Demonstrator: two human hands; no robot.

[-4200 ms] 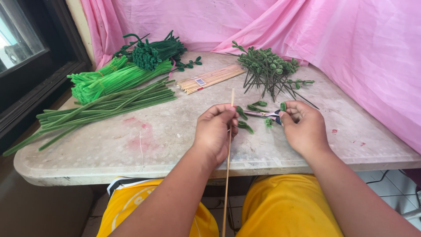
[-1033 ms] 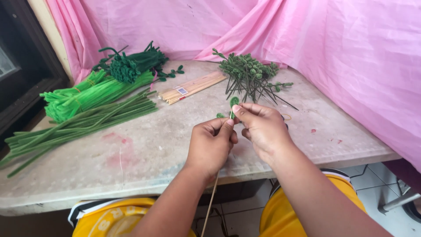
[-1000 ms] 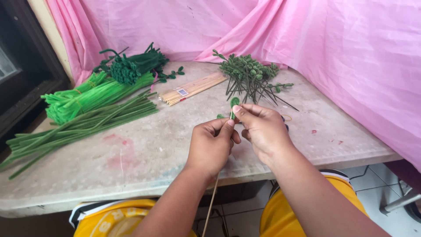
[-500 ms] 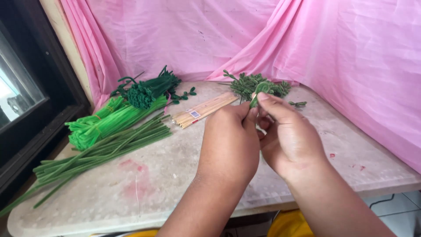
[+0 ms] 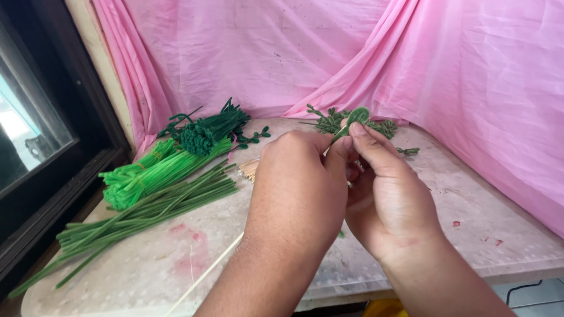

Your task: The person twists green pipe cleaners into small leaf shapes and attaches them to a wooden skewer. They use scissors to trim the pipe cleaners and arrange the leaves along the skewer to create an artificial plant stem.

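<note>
A pale speckled worktop (image 5: 147, 258) backed by pink cloth (image 5: 458, 70). Nearest, the left hand (image 5: 296, 188) and right hand (image 5: 390, 194) pinch closed on a green leaf sprig (image 5: 354, 117), pointing up and away above both grips.

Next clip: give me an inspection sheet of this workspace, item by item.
Surface: pale speckled table with faint red stains.
Job's things: small green leaf piece pinched at the fingertips; thin wooden stick running down below the left hand.
Clutter: dark green stems, bright green bundle, dark green bunch, leafy sprigs behind the hands.
Hands: left hand and right hand together, both closed on the leaf piece.
Cables: nothing seen.
Surroundings: pink cloth backdrop; dark window frame on the left.
</note>
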